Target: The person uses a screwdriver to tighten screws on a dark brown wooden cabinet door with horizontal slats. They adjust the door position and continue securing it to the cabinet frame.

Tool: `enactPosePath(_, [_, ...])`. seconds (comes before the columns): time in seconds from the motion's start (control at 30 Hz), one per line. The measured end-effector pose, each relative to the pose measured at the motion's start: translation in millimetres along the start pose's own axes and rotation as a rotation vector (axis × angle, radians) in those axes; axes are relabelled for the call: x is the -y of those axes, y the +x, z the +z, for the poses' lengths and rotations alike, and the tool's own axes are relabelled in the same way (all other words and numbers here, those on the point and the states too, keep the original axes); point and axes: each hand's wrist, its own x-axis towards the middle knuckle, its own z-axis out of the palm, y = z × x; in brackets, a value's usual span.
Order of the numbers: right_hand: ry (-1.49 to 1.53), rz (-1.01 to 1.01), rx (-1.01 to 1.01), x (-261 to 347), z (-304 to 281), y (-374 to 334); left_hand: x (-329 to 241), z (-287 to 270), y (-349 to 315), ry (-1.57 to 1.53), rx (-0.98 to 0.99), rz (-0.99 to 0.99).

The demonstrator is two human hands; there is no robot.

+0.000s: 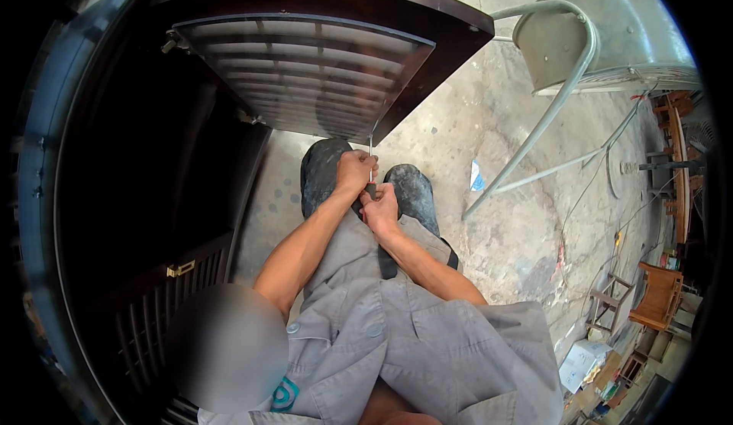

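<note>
My right hand (382,208) is closed around the dark handle of a screwdriver (372,151), with a bit of red near its collar. Beside the thin metal shaft, my left hand (354,173) is closed, its fingers pinching at the shaft. The tip points away from me and meets the lower corner of a dark wooden cabinet door (450,58). A glass panel (305,66) backed by slats fills that door, which stands swung out. Whether a screw sits at the tip is too small to tell.
The dark cabinet (248,188) rises at my left, with hinges and a brass-coloured catch (181,269). A large metal drum fan (611,32) on a tubular stand (546,116) is at far right. Cables, a wooden stool (611,303) and a white box (585,364) lie along the right.
</note>
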Motion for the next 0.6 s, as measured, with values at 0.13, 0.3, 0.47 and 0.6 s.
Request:
enactPosePath(0.13, [0.382, -0.012, 0.309, 1, -8, -4, 0, -2, 6, -0.287, 0.072, -0.135])
enactPosePath(0.3, [0.573, 0.321, 0.734, 7, -41, -13, -2, -9, 5, -0.374, 0.095, -0.153])
enactPosePath(0.47, [0.118, 0.164, 0.593, -11, -31, -4, 2, -15, 9, -0.441, 0.146, -0.155])
enactPosePath(0.6, [0.144, -0.075, 0.465, 0, -19, -11, 8, -17, 12, -0.435, 0.149, -0.122])
